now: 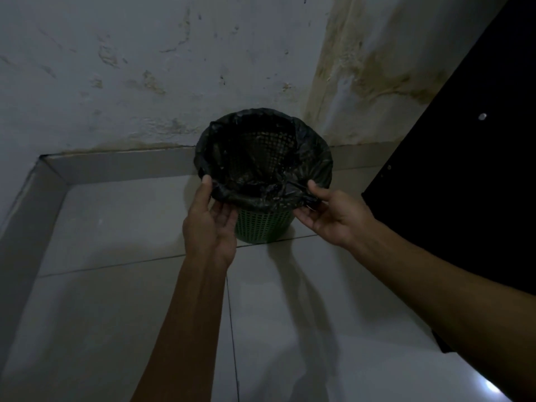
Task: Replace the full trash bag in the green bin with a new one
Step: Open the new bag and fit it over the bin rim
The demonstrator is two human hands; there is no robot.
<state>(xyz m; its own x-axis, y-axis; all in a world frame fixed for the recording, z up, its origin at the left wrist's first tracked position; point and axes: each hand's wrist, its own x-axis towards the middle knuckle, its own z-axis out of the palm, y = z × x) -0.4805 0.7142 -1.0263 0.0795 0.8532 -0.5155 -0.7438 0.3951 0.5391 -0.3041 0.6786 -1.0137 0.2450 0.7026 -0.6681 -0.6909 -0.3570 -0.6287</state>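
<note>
Hands are held at the black plastic trash bag (262, 158) folded over the green perforated bin (262, 227) at frame centre: left hand (210, 224) and right hand (333, 217) each pinch its rim.

You have the green bin (262, 227), a perforated plastic basket, standing upright on the floor against the stained wall (145, 68). A black trash bag (262, 158) lines the bin, its edge folded over the rim; the bin's mesh shows through the bag's thin film inside.
</note>
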